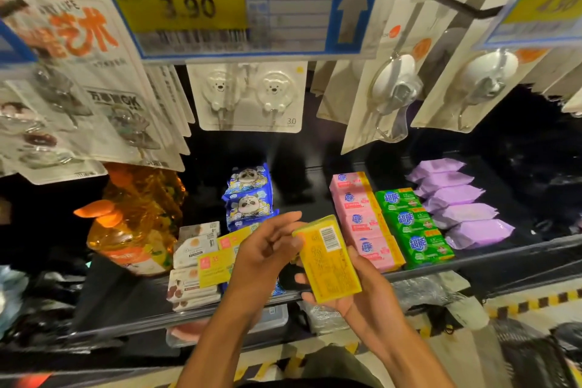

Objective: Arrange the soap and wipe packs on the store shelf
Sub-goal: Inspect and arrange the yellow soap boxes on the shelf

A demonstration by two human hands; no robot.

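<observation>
right hand (362, 290) cradles flat yellow wrapped soap bar (327, 258), left hand (267, 249) pinches its far corner; barcode up, probably orienting it for the stack of yellow soap packs (217, 265) left of both hands.

- Yellow soap pack (327, 258): bright yellow all over, and there's a white barcode patch with black bars.
- Pink soap packs (362, 217): pale pink, yellow band down one edge, round blue logo.
- Green soap packs (412, 227): vivid green, blue logo, white lettering.
- Lilac wipe packs (456, 202): plain lilac.
- Blue wipe packs (248, 195): a black-and-white cartoon panda print.
- Bottle (138, 221): amber, with an orange pump.
- Price tag (179, 6): yellow panel, black digits, blue border.
- Floor tape (532, 302): yellow and black stripes.
</observation>
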